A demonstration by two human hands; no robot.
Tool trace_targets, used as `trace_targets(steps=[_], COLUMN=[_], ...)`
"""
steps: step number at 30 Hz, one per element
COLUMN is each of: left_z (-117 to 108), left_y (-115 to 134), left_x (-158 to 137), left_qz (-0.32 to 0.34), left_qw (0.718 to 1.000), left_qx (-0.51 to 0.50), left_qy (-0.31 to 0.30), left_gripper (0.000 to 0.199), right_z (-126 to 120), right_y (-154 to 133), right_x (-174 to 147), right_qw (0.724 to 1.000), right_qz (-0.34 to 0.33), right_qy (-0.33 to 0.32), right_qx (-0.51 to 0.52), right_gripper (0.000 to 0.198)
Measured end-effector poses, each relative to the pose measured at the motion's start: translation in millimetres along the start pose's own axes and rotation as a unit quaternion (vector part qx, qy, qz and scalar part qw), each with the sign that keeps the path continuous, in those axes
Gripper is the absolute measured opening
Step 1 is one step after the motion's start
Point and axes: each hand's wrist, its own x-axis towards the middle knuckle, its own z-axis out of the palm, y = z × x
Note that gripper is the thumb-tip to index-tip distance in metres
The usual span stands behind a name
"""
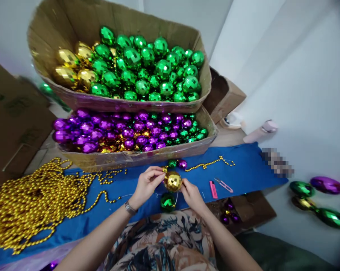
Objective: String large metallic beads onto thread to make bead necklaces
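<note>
A large faceted gold ball (173,181) sits between my two hands. My left hand (149,185) pinches it at its left edge, beside a small gold bead (164,170). My right hand (192,194) grips the ball's right side, with the fingers partly hidden behind it. A green ball (167,202) hangs or lies just below, next to a white string (177,197). Behind the gold ball are a smaller green ball (172,163) and a purple ball (182,164), with a gold bead chain (205,165) running off to the right.
A heap of gold bead strands (43,192) covers the left of the blue cloth (249,162). Pink lighter (213,189) and thread snips (224,185) lie at right. Behind stand a lower box (147,156) of purple and green balls and an upper box (125,103) of green and gold balls.
</note>
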Motion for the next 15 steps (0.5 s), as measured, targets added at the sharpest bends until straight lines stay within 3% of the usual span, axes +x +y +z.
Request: trace_targets(steps=[4,7,11,15], left_z=[14,21,28,29], left_y=[0,5,21,31], left_x=[11,17,23,24], left_qz=[0.023,0.021,0.04,0.032], left_qw=[0.997,0.994,0.993,0.998], left_qx=[0.064,0.09,0.08,0.024], left_qy=[-0.044,-0.058,-0.073,-0.052], left_gripper=[0.02,0.022,0.022,0.021], right_z=[-12,-22,-25,-19], right_y=[16,6,-12,-8], right_x=[-2,1,10,12], right_qw=[0.998,0.995,0.997,0.997], right_qz=[0.039,0.026,-0.048,-0.054], right_qy=[0.042,0.095,0.063,0.047], right_qx=[-0.01,-0.018,-0.021,-0.023], right_gripper=[0.019,0.026,0.027,0.027])
